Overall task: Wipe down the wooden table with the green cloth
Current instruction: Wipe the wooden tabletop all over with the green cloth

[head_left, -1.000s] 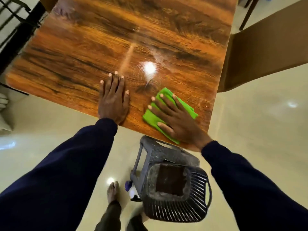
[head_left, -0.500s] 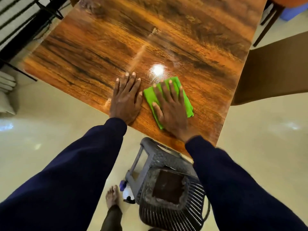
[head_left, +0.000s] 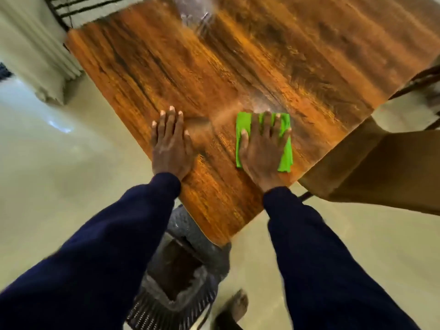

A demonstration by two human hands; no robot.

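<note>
The right hand (head_left: 263, 151) has swept the green cloth (head_left: 242, 129) away from the left hand (head_left: 171, 146): half a second ago they nearly touched, now the cloth lies apart at its 3 o'clock, near the right edge of the wooden table (head_left: 214, 67). Both hands are flat, fingers straight, the right pressing the cloth, the left bracing on bare wood. The stretch toward 12 o'clock likely remains unwiped

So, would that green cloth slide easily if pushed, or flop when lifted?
Probably slides easily: the green cloth lies flat under the right hand on a glossy wooden table. Lifted, it would likely droop; it looks thin and soft.
</note>
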